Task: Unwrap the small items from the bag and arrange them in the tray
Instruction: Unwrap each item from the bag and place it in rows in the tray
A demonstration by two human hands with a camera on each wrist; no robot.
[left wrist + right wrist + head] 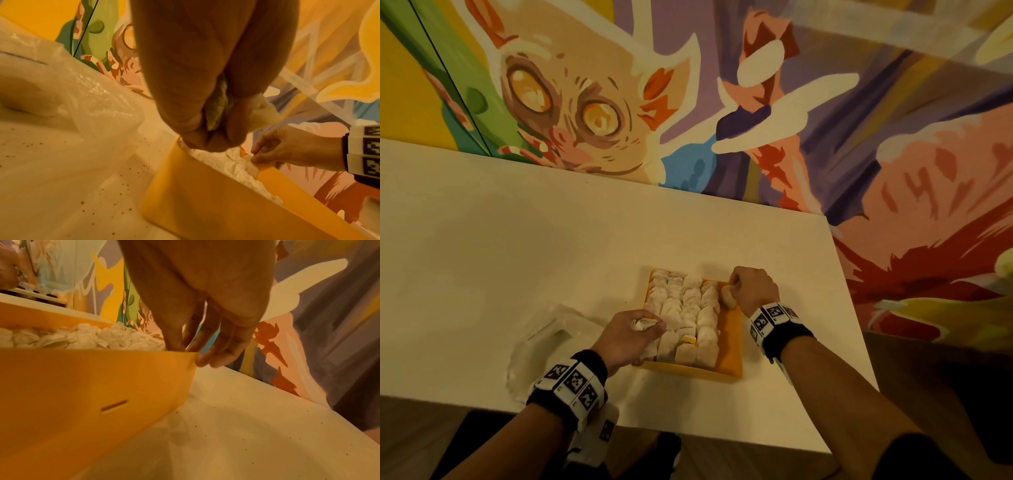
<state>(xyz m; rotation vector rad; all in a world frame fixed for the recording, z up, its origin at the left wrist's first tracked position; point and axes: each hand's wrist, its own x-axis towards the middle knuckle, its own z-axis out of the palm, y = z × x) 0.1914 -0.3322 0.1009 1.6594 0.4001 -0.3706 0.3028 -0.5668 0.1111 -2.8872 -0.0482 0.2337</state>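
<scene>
The right hand [751,289] pinches one pale small item [728,296] between thumb and fingertips at the far right corner of the orange tray [732,346], just above the bare strip that runs down the tray's right side, so this hand is the nearer one to the free space. The left hand [631,334] is curled around a crumpled wrapper [643,323] over the tray's left edge, with the clear bag [541,346] lying just beside it on the table [517,246]. I cannot tell whether the wrapper still holds something, and the wrist views hide the pinched piece.
</scene>
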